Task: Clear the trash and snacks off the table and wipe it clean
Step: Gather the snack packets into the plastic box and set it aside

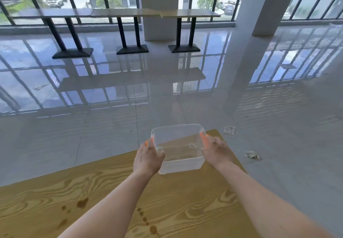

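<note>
Edge risk: you hold the clear bin (178, 144) at the far corner of the table (111, 191). If you set it down too far out, it could slide off onto the floor (111, 126).
Tilt risk: the bin looks empty and light, and an uneven pull from either side would likely tip it.
Stain risk: brown drops (82, 203) and a second trail (153, 229) lie near you, beside and under your forearms. Lower an arm and you would probably smear them.
Missed trash: one wrapper (229, 130) and another wrapper (252, 155) lie on the floor just past the table's right edge, and they're easy to overlook.
Left grip (148, 158): fingers are curled round the bin's left rim at the orange handle.
Right grip (218, 153): wrapped on the right rim, fingers over the other orange handle.
Bin to grip: it sits squarely between both hands, open side up. You cannot tell whether its base touches the table.
</note>
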Demonstrator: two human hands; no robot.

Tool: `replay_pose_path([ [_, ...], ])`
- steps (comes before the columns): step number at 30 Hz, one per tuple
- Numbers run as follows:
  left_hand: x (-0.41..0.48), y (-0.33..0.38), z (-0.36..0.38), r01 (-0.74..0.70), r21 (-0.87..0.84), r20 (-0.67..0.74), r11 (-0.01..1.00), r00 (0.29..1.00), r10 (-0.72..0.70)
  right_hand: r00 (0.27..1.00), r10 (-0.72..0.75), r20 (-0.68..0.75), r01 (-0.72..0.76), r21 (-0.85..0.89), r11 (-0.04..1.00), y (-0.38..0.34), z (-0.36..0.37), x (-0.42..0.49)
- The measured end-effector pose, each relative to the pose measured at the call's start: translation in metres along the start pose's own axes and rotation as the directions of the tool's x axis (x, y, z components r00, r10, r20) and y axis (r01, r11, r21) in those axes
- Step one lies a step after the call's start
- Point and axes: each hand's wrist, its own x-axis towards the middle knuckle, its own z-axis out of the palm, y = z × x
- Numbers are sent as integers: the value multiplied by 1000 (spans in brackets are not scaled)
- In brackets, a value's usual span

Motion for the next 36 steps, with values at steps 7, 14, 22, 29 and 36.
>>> replay_pose_path([
  [7, 18, -2, 18, 34, 3, -73, 999, 997, -34, 1000, 11, 4, -11, -12, 1000, 10, 13, 22],
  [14, 16, -10, 7, -23, -15, -76, 1000, 997, 22, 998, -36, -54, 37, 5, 999, 1, 17, 17],
  [22, -22, -45, -28, -48, -2, -187, 999, 981, 46, 988, -138, -75, 142, 54, 988, -35, 21, -12],
  [29, -74, -90, -71, -28, -6, -301, 1000, 953, 25, 951, -285, -122, 294, 67, 953, -84, 27, -53],
  [36, -150, -146, -118, 5, -86, -435, 996, 899, -42, 869, -479, -128, 491, 96, 866, -149, 45, -105],
])
